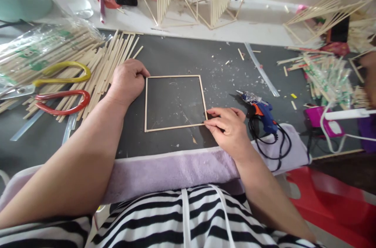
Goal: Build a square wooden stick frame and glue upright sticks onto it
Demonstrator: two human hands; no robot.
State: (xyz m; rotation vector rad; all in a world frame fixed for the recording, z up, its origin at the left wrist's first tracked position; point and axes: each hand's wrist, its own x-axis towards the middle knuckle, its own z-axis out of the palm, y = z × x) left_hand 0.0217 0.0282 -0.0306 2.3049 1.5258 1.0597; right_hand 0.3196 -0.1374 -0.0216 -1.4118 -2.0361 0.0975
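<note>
Watch your wooden-stick frame (146,103)!
Left hand (127,81) touches far-left corner, grip unclear; right hand (232,132) pinches near-right; uneven pressure could skew it.

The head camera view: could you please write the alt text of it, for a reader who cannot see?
A left hand and a right hand touch opposite corners of a four-sided frame of thin wooden sticks on a dark table. Loose sticks lie to the left, a blue glue gun to the right.
</note>
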